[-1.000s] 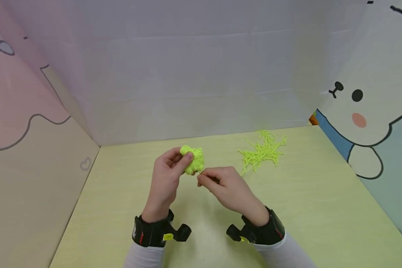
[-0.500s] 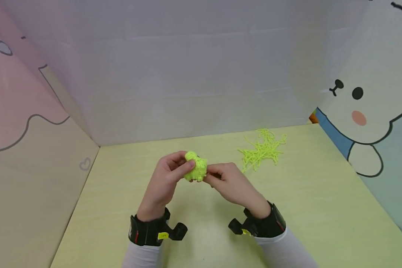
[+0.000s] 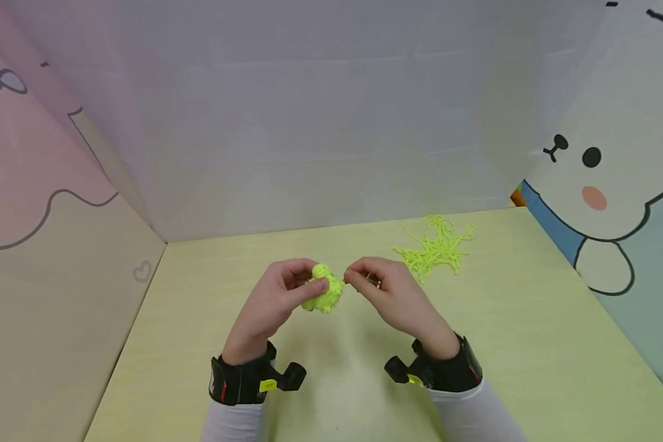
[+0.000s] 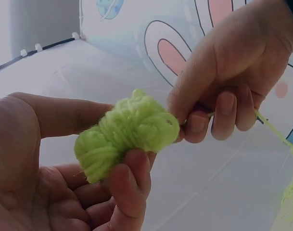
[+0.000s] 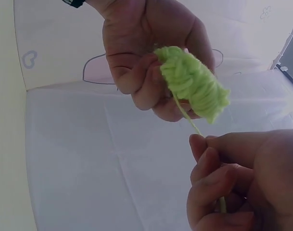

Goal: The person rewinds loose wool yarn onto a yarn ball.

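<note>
From my head, I see a yellow label on my left wrist strap, its print too small to read. My left hand pinches a neon-yellow yarn bundle above the table; a loose yarn pile lies beyond my right hand. At my left wrist, the bundle looks plump and fuzzy, wound in thick wraps. At my right wrist, a thin strand runs from it into my right fingertips, pinched tight together.
</note>
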Demonstrator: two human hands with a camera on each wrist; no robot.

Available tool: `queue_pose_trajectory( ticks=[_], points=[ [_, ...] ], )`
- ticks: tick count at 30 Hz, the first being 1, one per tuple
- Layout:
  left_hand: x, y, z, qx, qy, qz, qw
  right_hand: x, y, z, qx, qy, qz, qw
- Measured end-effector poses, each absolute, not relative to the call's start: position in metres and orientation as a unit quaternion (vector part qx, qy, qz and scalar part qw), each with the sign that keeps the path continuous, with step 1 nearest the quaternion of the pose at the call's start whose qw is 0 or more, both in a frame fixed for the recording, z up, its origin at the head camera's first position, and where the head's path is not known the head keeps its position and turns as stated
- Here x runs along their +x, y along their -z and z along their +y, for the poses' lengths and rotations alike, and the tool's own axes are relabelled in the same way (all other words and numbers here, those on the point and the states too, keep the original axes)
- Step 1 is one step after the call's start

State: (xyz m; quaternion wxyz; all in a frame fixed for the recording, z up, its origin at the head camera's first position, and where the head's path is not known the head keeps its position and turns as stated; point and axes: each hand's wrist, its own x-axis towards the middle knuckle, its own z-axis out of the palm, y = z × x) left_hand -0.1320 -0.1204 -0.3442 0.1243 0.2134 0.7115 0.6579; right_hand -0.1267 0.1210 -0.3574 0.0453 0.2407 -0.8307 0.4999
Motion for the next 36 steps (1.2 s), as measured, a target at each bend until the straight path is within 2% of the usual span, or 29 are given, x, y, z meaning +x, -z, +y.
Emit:
queue_pose_trajectory(
  ticks=[8,15,25,36],
  points=[
    [-0.131,0.344,-0.122,0.199,-0.589,0.778,0.095,-0.119,0.352,0.122,0.236,-0.496,-0.83,0.091],
    [-0.133,0.346,-0.117,0.168,-0.55,0.817,0.033,-0.113,0.35,0.12,0.253,-0.483,-0.829,0.124],
    [-0.131,0.344,-0.109,0.123,-0.576,0.807,-0.051,-0.107,0.351,0.111,0.292,-0.473,-0.82,0.135],
    [-0.128,0.342,-0.099,0.109,-0.671,0.73,-0.071,-0.105,0.352,0.103,0.309,-0.455,-0.824,0.134]
  ],
)
